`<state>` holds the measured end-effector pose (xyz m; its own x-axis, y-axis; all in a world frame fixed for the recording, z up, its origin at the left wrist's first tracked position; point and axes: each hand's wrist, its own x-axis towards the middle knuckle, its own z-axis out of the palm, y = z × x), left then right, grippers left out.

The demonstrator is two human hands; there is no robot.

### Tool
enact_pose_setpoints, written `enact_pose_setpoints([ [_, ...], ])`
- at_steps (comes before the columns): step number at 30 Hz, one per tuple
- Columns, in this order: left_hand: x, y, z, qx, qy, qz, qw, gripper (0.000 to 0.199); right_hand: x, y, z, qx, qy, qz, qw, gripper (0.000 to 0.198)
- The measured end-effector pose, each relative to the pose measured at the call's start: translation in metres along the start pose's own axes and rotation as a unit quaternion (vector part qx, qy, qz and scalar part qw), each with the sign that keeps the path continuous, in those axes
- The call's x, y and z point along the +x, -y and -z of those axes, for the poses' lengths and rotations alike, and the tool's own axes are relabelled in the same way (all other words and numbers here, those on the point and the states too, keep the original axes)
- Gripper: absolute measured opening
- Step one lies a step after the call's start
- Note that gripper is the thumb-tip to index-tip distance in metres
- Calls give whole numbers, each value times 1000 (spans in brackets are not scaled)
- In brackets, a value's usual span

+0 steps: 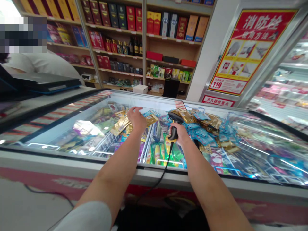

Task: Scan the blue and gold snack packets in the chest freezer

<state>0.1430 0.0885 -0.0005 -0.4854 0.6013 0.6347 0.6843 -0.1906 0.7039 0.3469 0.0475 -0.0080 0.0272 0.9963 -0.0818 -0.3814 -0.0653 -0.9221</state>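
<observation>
My right hand [177, 131] is wrapped round the handle of a black and yellow barcode scanner [173, 132], its head facing up and its cable trailing down over the freezer's front edge. My left hand [137, 118] is over a few gold packets [120, 125], fingers apart and slightly bent; whether the fingertips touch a packet is hidden. Close to the scanner's right lies a heap of blue packets [203, 136] mixed with gold ones. Beneath the scanner, green and yellow packages [163, 150] fill a wire basket.
The chest freezer's front rim [96, 163] runs across the view, with glass over its left part. A black device [48, 83] stands at left, beside a person in a light top [55, 65]. Shelves of boxes [131, 19] and a red poster [250, 48] are behind.
</observation>
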Motion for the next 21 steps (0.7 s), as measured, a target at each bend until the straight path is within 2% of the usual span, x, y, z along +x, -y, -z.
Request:
enact_pose_setpoints([
  [2, -6, -8, -3, 2, 59, -71, 996, 35, 0, 1, 0, 14, -20, -2, 1000, 17],
  [5, -23, -20, -17, 8, 205, -153, 967, 36, -1, 3, -2, 19, -50, 12, 998, 17],
  [7, -37, -27, -28, 34, 291, -186, 938, 37, -2, 4, -3, 12, -67, 21, 997, 17],
  [9, -50, -33, -36, 84, 345, -182, 917, 38, -2, 4, -5, 6, -74, 25, 997, 16],
  [11, -58, -38, -42, 119, 367, -166, 908, 42, -1, 3, -6, 6, -75, 21, 997, 15],
  [14, -60, -43, -47, 113, 382, -148, 905, 44, 1, -1, -8, 12, -77, 19, 997, 13],
  [18, -48, -40, -54, 21, 392, -60, 918, 31, 3, -4, -7, 7, -74, 16, 997, 12],
  [21, -38, -29, -57, -61, 350, 13, 935, 29, 2, -4, -5, 3, -72, 10, 997, 12],
])
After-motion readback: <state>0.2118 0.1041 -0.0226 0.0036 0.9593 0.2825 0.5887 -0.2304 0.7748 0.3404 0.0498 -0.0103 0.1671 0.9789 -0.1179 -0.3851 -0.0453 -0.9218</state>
